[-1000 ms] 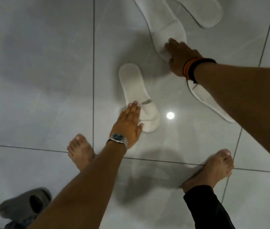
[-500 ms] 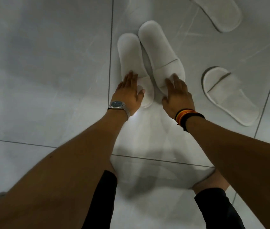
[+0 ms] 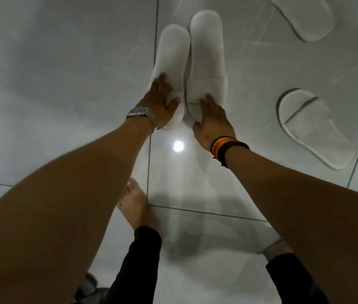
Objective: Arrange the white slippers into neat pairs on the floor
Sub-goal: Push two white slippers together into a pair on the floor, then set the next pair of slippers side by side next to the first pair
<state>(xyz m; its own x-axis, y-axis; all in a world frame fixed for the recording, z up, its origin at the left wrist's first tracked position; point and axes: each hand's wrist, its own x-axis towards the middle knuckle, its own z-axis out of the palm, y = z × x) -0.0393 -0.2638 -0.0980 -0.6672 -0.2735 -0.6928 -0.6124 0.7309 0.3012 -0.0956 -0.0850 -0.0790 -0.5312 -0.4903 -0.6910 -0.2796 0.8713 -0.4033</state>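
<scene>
Two white slippers lie side by side on the floor, touching. The left hand and the right hand rest flat on their near ends, fingers spread. Two other slippers lie apart at right.

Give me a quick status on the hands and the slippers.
Left hand flat on left slipper, right hand flat on right slipper. Pair side by side, touching. Two loose slippers apart to the right. Nothing blocking.
</scene>
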